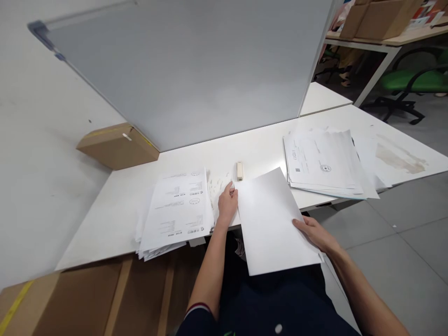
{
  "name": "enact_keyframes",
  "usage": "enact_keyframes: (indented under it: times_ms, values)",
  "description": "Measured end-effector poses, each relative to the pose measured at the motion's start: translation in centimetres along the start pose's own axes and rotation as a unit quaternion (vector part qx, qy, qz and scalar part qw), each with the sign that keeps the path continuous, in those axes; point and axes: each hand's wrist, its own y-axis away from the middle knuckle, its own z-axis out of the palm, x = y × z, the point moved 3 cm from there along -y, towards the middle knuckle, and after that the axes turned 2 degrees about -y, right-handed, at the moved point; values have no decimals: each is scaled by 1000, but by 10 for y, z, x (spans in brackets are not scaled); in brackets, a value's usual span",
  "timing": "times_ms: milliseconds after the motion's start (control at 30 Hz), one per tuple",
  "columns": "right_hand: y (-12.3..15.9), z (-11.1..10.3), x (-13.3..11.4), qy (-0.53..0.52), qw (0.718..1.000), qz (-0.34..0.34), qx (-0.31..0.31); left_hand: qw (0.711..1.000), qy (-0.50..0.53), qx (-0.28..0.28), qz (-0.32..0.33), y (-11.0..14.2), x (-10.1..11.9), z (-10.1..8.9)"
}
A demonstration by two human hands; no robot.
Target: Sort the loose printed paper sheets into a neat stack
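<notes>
I hold a blank white sheaf of paper (271, 224) over the front edge of the white table (259, 144). My left hand (227, 204) pinches its upper left corner, fingers closed. My right hand (315, 233) grips the lower right edge with the thumb on top. A small beige stapler (240, 170) lies on the table just beyond the sheet's top corner. A stack of printed pages (177, 212) sits to the left of my left hand. A larger, fanned stack of printed pages (324, 163) lies to the right.
A big grey whiteboard (196, 70) leans across the back of the table. One cardboard box (117, 144) sits at the table's far left and another (87, 298) is below its front edge. Green office chairs (409, 84) and a box-laden desk stand at the back right.
</notes>
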Motion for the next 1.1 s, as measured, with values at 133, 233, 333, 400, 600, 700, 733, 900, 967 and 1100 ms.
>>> enact_keyframes:
  times_ms: [133, 233, 333, 400, 600, 700, 733, 900, 967, 1100]
  values:
    - [0, -2, -6, -9, 1000, 6, 2, 999, -50, 12, -6, -7, 4, 3]
    - [0, -3, -10, -10, 1000, 8, 3, 997, -78, 12, -8, -12, 6, 4]
    - [0, -3, -11, 1, 1000, 9, 9, 995, -95, 10, -3, -15, 7, 6]
    - [0, -3, -11, 8, 1000, 11, 12, 994, -104, 12, 1, -16, 6, 6]
    - [-3, -5, -9, 4, 1000, 10, 29, 993, -116, 21, 6, -19, 4, 9]
    - [-8, -7, -8, -7, 999, 6, 37, 991, -127, 26, 16, -19, 7, 9]
    - [-9, -7, -7, -11, 999, 6, 38, 990, -134, 26, 28, -18, 8, 8]
    - [-16, -7, -5, -13, 999, 4, 37, 976, -201, 1, 81, -16, 14, 8]
    - [-17, -7, -4, -13, 999, 4, 36, 973, -219, -7, 79, -15, 14, 9]
    - [-16, -4, -6, -11, 999, 1, 35, 967, -244, -13, 71, -16, 13, 11]
